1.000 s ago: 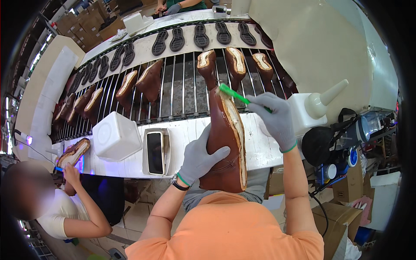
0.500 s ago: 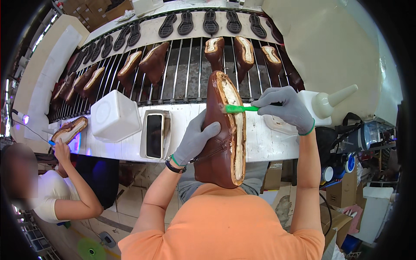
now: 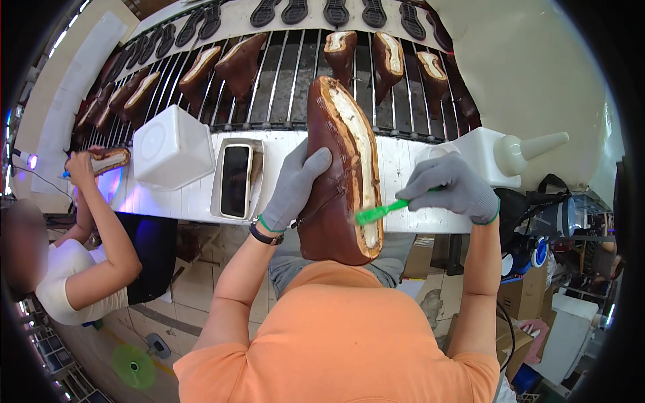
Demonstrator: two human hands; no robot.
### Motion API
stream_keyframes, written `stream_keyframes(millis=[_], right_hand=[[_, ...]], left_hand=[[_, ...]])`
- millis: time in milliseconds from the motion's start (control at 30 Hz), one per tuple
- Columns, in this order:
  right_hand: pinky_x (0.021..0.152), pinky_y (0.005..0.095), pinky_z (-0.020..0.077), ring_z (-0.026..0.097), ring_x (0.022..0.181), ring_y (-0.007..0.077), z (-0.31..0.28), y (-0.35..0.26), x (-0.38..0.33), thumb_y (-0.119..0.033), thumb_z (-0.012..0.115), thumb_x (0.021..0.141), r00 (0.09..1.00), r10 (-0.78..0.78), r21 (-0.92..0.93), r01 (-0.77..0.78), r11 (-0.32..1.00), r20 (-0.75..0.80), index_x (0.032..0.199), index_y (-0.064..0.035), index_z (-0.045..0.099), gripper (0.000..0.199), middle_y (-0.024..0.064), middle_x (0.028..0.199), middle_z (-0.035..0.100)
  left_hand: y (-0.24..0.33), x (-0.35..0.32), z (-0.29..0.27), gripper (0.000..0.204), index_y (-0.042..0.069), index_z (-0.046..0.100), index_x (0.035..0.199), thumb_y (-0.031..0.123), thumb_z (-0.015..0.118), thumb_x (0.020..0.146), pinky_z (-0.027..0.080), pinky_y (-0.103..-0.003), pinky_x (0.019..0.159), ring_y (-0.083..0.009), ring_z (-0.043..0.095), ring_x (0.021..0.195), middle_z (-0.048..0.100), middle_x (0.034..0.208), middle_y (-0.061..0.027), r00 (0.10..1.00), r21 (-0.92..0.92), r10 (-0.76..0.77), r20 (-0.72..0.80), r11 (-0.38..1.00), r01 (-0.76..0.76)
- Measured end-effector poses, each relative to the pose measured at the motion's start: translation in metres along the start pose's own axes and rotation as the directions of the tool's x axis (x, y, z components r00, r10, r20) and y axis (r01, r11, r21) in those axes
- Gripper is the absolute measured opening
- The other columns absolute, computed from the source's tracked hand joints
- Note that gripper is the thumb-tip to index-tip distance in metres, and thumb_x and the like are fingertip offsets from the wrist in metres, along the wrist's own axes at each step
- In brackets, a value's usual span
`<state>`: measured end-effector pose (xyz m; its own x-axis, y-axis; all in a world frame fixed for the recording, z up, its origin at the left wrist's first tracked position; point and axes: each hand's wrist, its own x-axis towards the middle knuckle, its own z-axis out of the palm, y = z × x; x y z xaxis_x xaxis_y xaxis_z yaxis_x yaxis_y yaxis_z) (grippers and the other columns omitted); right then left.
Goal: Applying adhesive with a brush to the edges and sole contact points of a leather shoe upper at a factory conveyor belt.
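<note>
A brown leather boot upper [image 3: 328,235] stands on its side in front of me, its pale, tan-edged underside turned to the right. My left hand [image 3: 290,191], in a grey glove, is wrapped round its left side, thumb across the leather. In my right hand [image 3: 455,189], also gloved, is a slim green brush [image 3: 381,212]. The brush's head touches the edge of the underside near the lower end of the boot upper. Both hands are closed.
Several brown uppers [image 3: 242,60] rest on a rack of metal rods [image 3: 289,101], with black soles [image 3: 336,12] beyond. The white table holds a white tub [image 3: 171,148], a phone [image 3: 235,180] in a tray, and a nozzled bottle [image 3: 514,156]. A co-worker's hand [image 3: 82,168] works at left.
The brush has moved from the upper part of the boot upper's edge down toward its lower end, along with my right hand. The whole view has shifted, with table and rack higher.
</note>
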<state>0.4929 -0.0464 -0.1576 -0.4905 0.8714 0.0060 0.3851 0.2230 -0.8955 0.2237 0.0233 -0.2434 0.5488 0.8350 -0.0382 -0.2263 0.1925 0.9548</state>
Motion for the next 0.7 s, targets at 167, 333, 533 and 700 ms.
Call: stream_keyframes(millis=[167, 333, 533, 700], right_hand=[[0.058, 0.0262, 0.0435, 0.06, 0.064, 0.012, 0.005, -0.004, 0.004, -0.009, 0.079, 0.076, 0.995, 0.044, -0.088, -0.052, 0.995, -0.09, 0.094, -0.0033, 0.076, 0.019, 0.0063, 0.076, 0.069], [0.065, 0.0269, 0.0457, 0.061, 0.072, 0.0134, 0.002, 0.007, 0.015, -0.005, 0.077, 0.074, 0.961, 0.14, -0.103, -0.168, 0.98, -0.238, 0.097, -0.0007, 0.075, 0.023, 0.0078, 0.078, 0.069], [0.062, 0.0285, 0.0464, 0.062, 0.068, 0.0145, 0.004, 0.003, 0.001, -0.005, 0.08, 0.073, 0.999, 0.016, 0.05, -0.018, 0.999, 0.048, 0.095, -0.0016, 0.076, 0.023, 0.0075, 0.078, 0.069], [0.061, 0.028, 0.0461, 0.062, 0.067, 0.0156, 0.001, 0.0, -0.001, -0.006, 0.081, 0.073, 0.993, 0.015, 0.033, -0.02, 0.999, 0.119, 0.095, -0.0019, 0.076, 0.022, 0.0074, 0.077, 0.069]], left_hand=[[0.003, 0.0, -0.002, 0.057, -0.006, 0.045, 0.136, 0.036, 0.054, 0.098, 0.044, -0.03, 0.099, -0.0154, 0.056, 0.111, 0.059, 0.125, -0.0113, 0.999, -0.012, -0.031, -0.017, 0.999, 0.031], [0.001, 0.0, 0.0, 0.057, -0.005, 0.046, 0.136, 0.036, 0.053, 0.098, 0.044, -0.03, 0.098, -0.0149, 0.057, 0.11, 0.059, 0.124, -0.011, 0.997, -0.045, -0.063, -0.046, 0.997, 0.061], [-0.002, -0.001, -0.002, 0.055, -0.005, 0.049, 0.134, 0.037, 0.054, 0.099, 0.045, -0.028, 0.095, -0.0132, 0.057, 0.107, 0.06, 0.121, -0.0098, 0.995, -0.041, -0.087, -0.057, 0.996, 0.084], [-0.006, 0.0, -0.002, 0.054, -0.004, 0.051, 0.13, 0.039, 0.053, 0.099, 0.048, -0.028, 0.092, -0.0127, 0.059, 0.103, 0.062, 0.118, -0.0086, 0.98, -0.114, -0.198, -0.023, 0.974, 0.194]])
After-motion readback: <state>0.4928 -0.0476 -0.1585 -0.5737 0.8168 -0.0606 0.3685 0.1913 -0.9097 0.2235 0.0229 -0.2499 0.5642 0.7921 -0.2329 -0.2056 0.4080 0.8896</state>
